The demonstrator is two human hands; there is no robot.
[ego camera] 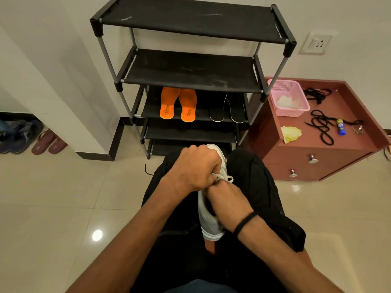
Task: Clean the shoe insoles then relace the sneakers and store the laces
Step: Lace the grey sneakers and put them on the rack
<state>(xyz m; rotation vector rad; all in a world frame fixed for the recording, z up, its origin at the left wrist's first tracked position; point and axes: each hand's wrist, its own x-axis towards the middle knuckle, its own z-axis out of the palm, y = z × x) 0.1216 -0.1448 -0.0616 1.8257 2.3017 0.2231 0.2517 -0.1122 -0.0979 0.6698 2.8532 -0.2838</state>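
Sneaker (208,220) relacing is in hand: left hand (193,168) and right hand (227,200) both pinch the white lace (224,178) at the eyelets. Next, probably, the lace gets drawn snug toward 12 o'clock.

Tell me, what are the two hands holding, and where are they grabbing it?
Both hands pinch the white lace of the pale sneaker on the lap. The left hand and right hand meet at the loop near the top eyelets; the fingers there are mostly hidden.

insoles (178,105) on rack shelf (191,117), cabinet (313,149) right of rack
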